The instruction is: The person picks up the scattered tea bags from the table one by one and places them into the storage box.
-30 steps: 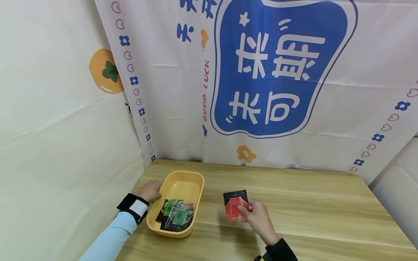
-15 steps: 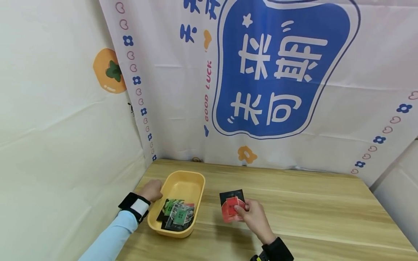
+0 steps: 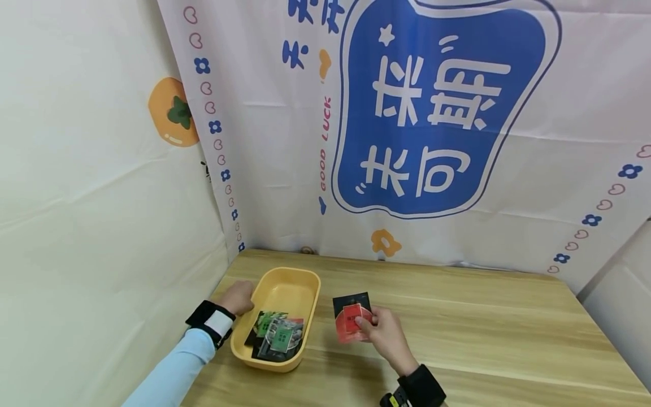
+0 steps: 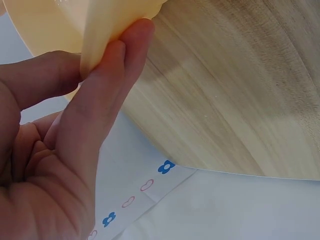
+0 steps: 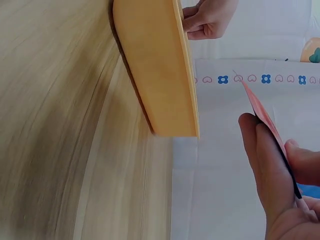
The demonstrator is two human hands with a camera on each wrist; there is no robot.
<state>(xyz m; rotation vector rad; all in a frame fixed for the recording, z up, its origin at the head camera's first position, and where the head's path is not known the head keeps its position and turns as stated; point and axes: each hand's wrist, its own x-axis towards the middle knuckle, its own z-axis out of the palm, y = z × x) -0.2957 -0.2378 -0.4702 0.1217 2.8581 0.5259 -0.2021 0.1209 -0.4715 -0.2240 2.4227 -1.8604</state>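
A yellow plastic basin (image 3: 277,278) stands on the table, its left rim pinched between the thumb and fingers of my left hand (image 3: 238,297). The left wrist view shows those fingers (image 4: 102,75) on both sides of the basin's wall (image 4: 95,37). Two flat packets lie at the basin's near end: one with green print (image 3: 264,323), partly covered by a dark one with a green label (image 3: 281,341). My right hand (image 3: 385,333) holds a red and black packet (image 3: 351,317) between thumb and fingers, above the table to the right of the basin. In the right wrist view this packet (image 5: 267,122) appears edge-on.
The wood-grain table (image 3: 483,328) extends to the right of both hands. Behind it hangs a white printed cloth (image 3: 285,169) with a large blue patch. A pale cloth wall (image 3: 112,226) closes off the left side, close to my left arm.
My right hand has moved left with the red and black packet, closer to the basin. The left hand keeps its hold on the rim; the head view has shifted slightly.
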